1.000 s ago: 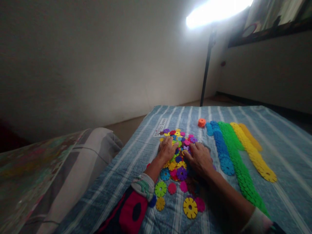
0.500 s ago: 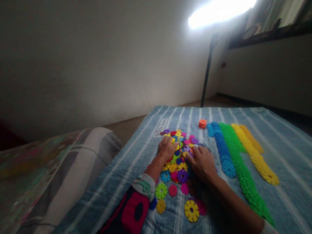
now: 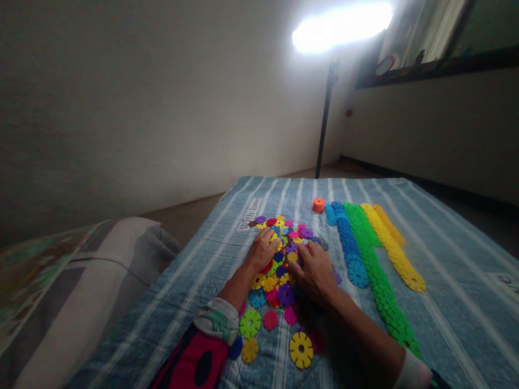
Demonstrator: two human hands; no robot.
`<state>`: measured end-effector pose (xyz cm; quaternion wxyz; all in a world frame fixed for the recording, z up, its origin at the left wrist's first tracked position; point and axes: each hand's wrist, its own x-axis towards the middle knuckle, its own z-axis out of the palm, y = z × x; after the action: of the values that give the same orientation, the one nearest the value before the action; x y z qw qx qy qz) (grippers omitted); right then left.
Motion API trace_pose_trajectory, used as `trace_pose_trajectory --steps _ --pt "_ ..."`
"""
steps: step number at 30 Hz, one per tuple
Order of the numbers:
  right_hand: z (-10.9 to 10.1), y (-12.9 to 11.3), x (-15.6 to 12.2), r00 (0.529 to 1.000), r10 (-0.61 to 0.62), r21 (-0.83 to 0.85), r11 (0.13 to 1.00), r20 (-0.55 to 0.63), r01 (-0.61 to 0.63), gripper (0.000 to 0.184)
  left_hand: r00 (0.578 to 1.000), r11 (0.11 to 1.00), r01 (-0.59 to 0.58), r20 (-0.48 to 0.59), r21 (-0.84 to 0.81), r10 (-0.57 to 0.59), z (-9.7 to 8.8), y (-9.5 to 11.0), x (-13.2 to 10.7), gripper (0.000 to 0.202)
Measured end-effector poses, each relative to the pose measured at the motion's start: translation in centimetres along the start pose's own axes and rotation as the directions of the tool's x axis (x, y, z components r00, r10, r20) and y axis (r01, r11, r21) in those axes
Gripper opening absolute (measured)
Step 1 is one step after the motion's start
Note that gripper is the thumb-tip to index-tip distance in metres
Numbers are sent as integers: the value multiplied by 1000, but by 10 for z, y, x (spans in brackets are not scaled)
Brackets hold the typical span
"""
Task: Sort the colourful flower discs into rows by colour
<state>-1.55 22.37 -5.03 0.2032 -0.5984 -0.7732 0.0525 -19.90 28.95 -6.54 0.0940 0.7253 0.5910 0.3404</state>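
Observation:
A heap of mixed-colour toothed plastic discs lies on a blue striped blanket. My left hand rests palm down on the left side of the heap, fingers spread over the discs. My right hand lies on the heap's right side, fingers bent down among the pieces; whether it grips one is hidden. To the right, sorted rows run away from me: blue discs, green discs, yellow discs and orange discs. A small orange stack stands at the far end.
Loose larger discs, a yellow one and a green one, lie near my forearms. A grey and patterned pillow is at the left. A dark lamp stand rises beyond the bed under a bright light, by the wall.
The view has swung, shifting everything left in the frame. Both hands stay on the heap, with the right fingers working slightly among the discs.

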Motion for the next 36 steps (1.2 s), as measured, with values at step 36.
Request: trace_pose_trajectory --steps 36 --pt "-12 9 53 991 35 -94 995 132 -23 30 963 856 188 -82 -481 -257 -20 2 -3 22"
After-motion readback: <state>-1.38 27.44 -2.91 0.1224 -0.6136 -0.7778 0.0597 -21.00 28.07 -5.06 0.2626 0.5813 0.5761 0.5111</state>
